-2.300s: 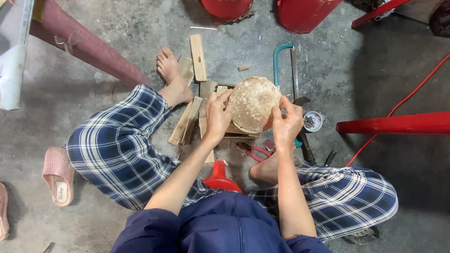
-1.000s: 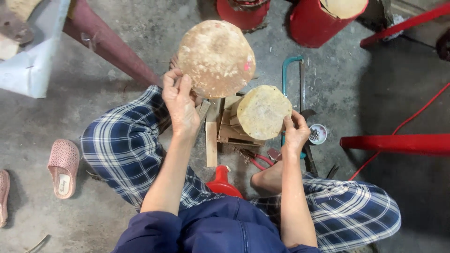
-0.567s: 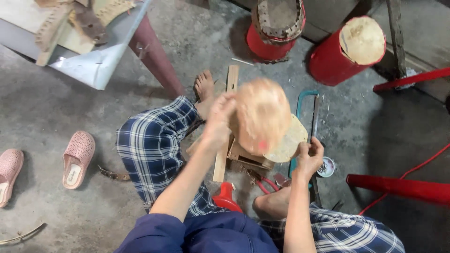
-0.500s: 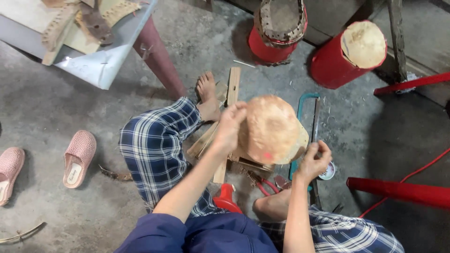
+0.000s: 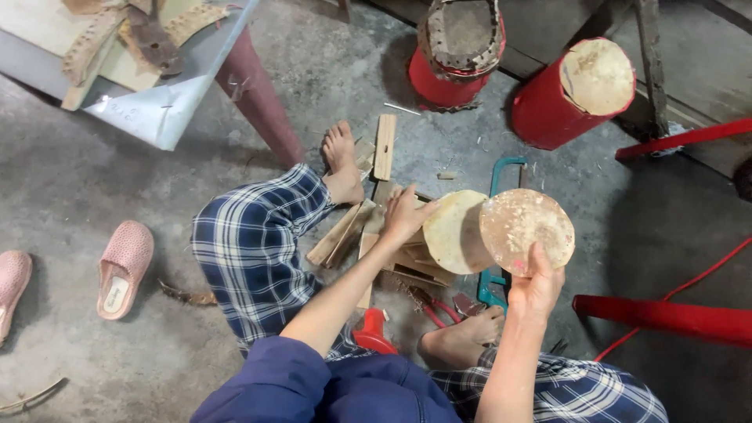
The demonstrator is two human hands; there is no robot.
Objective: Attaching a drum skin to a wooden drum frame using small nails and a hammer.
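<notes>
my right hand (image 5: 536,286) is clamped on the lower edge of a speckled round disc (image 5: 526,230), held up on edge with its flat face toward me. my left hand (image 5: 403,215) lies flat and unclenched on the rim of a paler disc (image 5: 457,232) resting over the wood scraps (image 5: 356,227) between my legs. the paler one sits just left of the raised one, edges overlapping; whether they touch i cannot quite tell. a saw frame (image 5: 501,176) lies behind them.
</notes>
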